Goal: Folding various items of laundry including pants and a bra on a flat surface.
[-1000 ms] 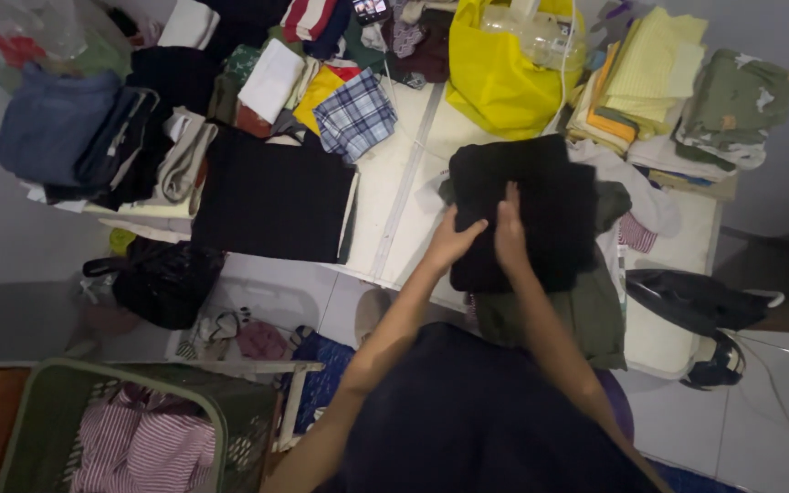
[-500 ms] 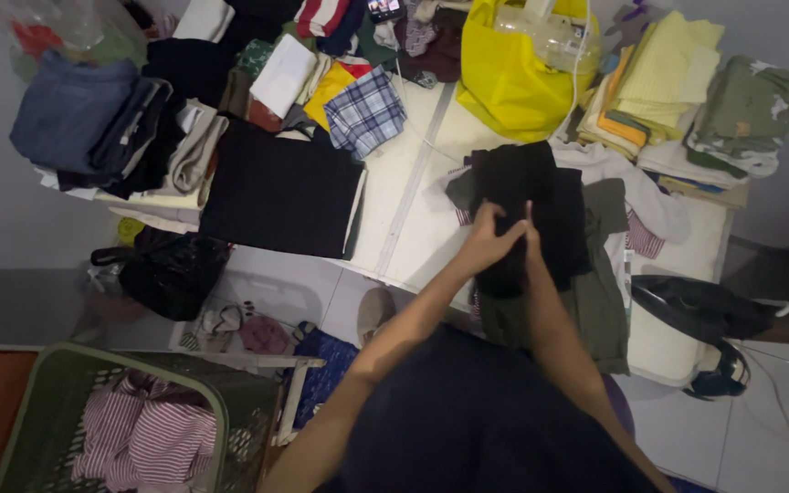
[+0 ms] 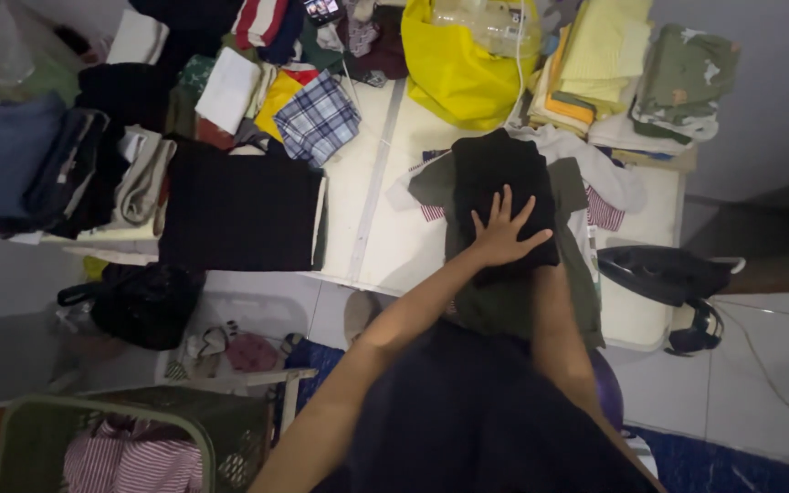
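Nearest to us, our left hand point(image 3: 501, 230) lies flat with its fingers spread wide, palm pressing down on the folded black garment point(image 3: 501, 187); our right hand is hidden beneath that hand and the cloth, so we cannot tell whether its fingers are curled or loose. The black garment sits on top of an olive green garment point(image 3: 513, 297) that hangs over the near edge of the white table point(image 3: 385, 228), with a striped pink cloth point(image 3: 604, 210) peeking out beside it. We judge the black piece to be soft, light and limp: it will sag and unfold if lifted by one corner, so it is best taken from under both short edges, or with a palm below and a palm on top to keep the fold. It looks matte, not slippery. To our right a dark iron point(image 3: 664, 274) rests on the table's end. Farther off lie a larger flat black cloth point(image 3: 239, 215), a checked blue piece point(image 3: 319, 117), a yellow bag point(image 3: 454, 68) and stacks of yellow and green folded clothes point(image 3: 604, 55).
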